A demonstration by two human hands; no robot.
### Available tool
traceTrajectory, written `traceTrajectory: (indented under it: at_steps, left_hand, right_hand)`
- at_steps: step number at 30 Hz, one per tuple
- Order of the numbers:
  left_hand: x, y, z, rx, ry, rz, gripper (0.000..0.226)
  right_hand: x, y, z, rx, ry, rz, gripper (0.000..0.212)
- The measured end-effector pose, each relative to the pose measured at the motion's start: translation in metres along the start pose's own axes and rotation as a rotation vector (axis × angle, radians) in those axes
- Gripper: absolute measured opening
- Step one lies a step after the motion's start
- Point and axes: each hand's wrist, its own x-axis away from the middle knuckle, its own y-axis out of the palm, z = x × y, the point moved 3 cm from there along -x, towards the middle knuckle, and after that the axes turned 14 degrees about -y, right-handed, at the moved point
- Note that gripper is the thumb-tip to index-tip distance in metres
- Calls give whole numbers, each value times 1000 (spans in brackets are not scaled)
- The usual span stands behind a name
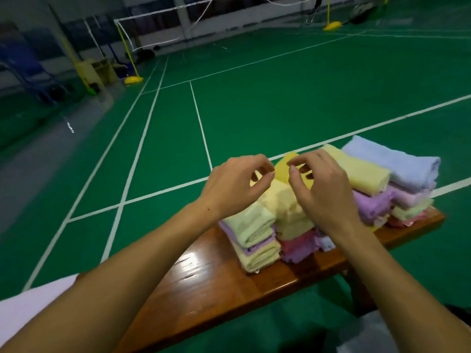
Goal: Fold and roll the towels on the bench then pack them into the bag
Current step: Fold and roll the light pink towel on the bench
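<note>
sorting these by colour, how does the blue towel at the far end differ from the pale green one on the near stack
The blue towel is light blue and tops the far stack, on the right; the pale green towel tops the near stack, under the left hand. The blue one looks larger and thicker. Both are folded and lie on the wooden bench.

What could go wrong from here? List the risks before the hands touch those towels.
The right-end stack sits at the bench edge; a nudge might tip it onto the floor. The left hand and right hand hover over the yellow towel atop an uneven pile; lifting it could drag neighbours loose.
</note>
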Motion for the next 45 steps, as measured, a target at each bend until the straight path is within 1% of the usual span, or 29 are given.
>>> traceTrajectory:
  at_steps: [3, 5, 8, 12, 14, 17, 19, 22, 24, 26, 28, 31, 32, 34, 35, 37, 39, 40, 41, 43, 44, 45]
  left_hand:
    - [61, -43, -55, -85, -94, 6, 13]
    - [103, -65, -91, -145, -156, -1, 19]
    - [168, -94, -141, -215, -276, -13, 25]
    - [252, -135, -205, -260, -460, 9, 24]
    - [293, -152, -238, -311, -546, -4, 21]
    - [349, -167, -288, -412, -679, -58, 21]
    - [382, -170, -320, -428, -785, -86, 22]
    - [423, -167, -366, -435, -926, -153, 29]
    - [443, -162, -389, -434, -991, -175, 35]
    - [457, -154, -406, -420, -1032, -146, 40]
    - [464, -147, -416, -393, -1051, -99, 34]
    - [468, -144, -427, -296, -1085, -5, 7]
    - [469, -143, -429, -266, -1092, 23, 8]
    - [471, -142, -432, -242, -1094, 80, 12]
    - [473, -142, -432, -241, -1085, 119, 13]
    - [476, -145, -433, -263, -1049, 209, 12]
    - [479, -149, -436, -288, -1032, 274, 18]
    - [480, -150, -438, -291, -1051, 282, 25]
    - [481, -150, -443, -292, -1093, 267, 33]
    - [484, -145, -453, -316, -1212, 186, 50]
    - [486, -142, -458, -335, -1270, 142, 57]
    - [488, -139, -462, -344, -1322, 104, 62]
  right_hand:
    - [11, 41, -61, -122, -93, -84, 16]
    - [21, 72, -104, -175, -139, -174, 15]
    - [33, 118, -167, -247, -197, -305, 19]
    - [47, 174, -248, -367, -235, -459, 25]
    - [56, 200, -287, -402, -257, -530, 22]
    - [71, 238, -340, -461, -271, -631, 11]
    - [83, 262, -371, -482, -250, -715, 13]
    - [105, 306, -401, -467, -135, -911, 18]
    - [121, 335, -414, -429, -47, -1019, 29]
    - [132, 358, -422, -376, 35, -1085, 39]
    - [135, 373, -430, -304, 78, -1074, 40]
    - [133, 387, -438, -261, 142, -1033, 33]
    - [133, 392, -439, -267, 167, -1027, 31]
    - [132, 398, -440, -354, 232, -1004, 29]
    - [131, 399, -440, -445, 283, -952, 26]
    - [124, 392, -439, -645, 388, -734, 19]
    - [119, 381, -431, -761, 499, -502, 16]
    - [121, 380, -422, -807, 596, -434, 18]
    - [124, 382, -415, -857, 725, -398, 19]
    - [131, 387, -402, -968, 978, -366, 14]
    - [133, 387, -397, -1001, 1056, -340, 12]
    - [133, 385, -392, -1020, 1092, -302, 11]
